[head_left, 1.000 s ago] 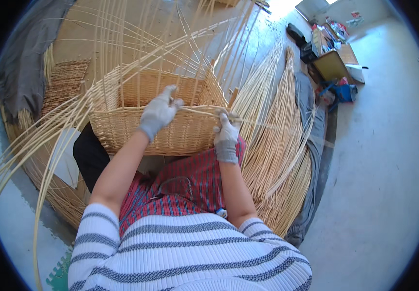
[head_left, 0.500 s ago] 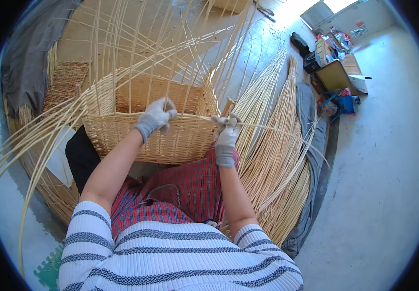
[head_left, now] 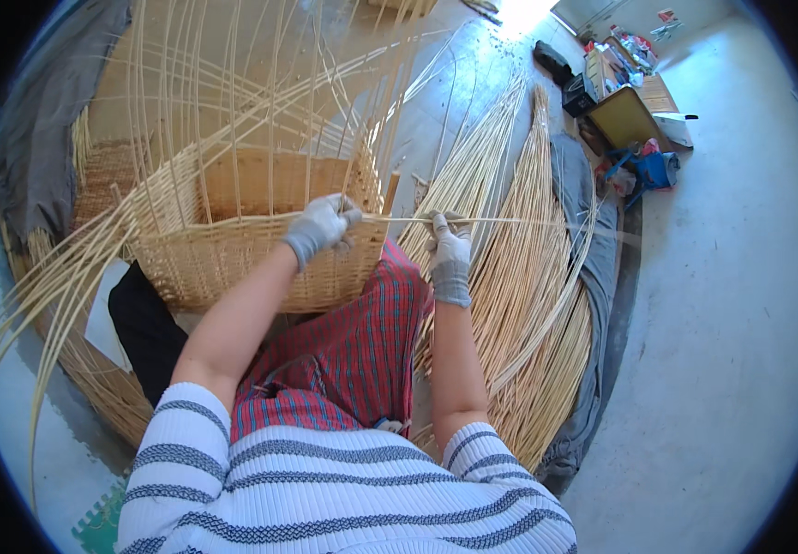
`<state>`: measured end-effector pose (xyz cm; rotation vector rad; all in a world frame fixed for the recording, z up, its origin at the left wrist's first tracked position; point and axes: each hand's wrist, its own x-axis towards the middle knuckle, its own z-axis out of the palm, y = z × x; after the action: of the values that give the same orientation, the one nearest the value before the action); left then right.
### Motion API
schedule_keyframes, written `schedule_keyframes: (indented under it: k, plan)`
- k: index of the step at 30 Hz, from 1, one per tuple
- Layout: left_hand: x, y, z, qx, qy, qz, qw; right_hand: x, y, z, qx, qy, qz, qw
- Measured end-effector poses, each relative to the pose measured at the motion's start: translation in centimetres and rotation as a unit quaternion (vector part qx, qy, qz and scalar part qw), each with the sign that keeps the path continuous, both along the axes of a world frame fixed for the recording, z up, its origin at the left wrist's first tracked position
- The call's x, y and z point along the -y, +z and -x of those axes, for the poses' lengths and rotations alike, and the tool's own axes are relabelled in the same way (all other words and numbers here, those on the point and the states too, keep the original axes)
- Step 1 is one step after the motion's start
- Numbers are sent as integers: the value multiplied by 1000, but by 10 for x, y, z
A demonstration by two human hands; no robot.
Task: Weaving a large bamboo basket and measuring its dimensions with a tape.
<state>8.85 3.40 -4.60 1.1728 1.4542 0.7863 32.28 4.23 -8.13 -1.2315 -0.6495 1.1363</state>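
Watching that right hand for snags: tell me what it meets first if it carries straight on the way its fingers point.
The right hand points up-picture; beyond the rod it grips, it would probably meet the willow rod bundle on the floor first; depth is unclear.

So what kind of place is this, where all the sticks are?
Probably a basket-weaving workshop. A half-woven wicker basket sits at the person's lap with tall stakes sticking up, a big bundle of willow rods lies on the concrete floor, and both gloved hands pull one rod.

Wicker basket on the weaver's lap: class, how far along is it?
Done: the wicker basket has woven walls. In hand: the left hand and right hand both grip one cane strand at the rim. Left: the upright stakes remain long and unwoven.
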Motion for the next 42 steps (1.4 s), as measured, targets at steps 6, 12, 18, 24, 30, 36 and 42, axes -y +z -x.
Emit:
schedule_keyframes:
  k: [6,12,18,24,30,36,42]
  plan:
    - [1,-10,-13,-6,25,24,999,-64,13,29,33,52,-37,997]
    - [19,-27,4,138,9,-49,989,-56,-77,10,-261,-9,63,963]
    - [134,-34,94,-340,-33,-171,924,5,4,41,530,189,-57,825]
    - [142,-62,161,-503,-87,-106,853,-7,8,85,646,260,59,716]
    - [151,-45,233,-269,170,-270,909,22,-16,110,669,99,118,727]
    - [191,-61,363,-127,344,-254,895,70,-29,216,624,328,-34,709]
    - [198,-52,367,38,405,-210,889,27,-13,161,528,59,100,841]
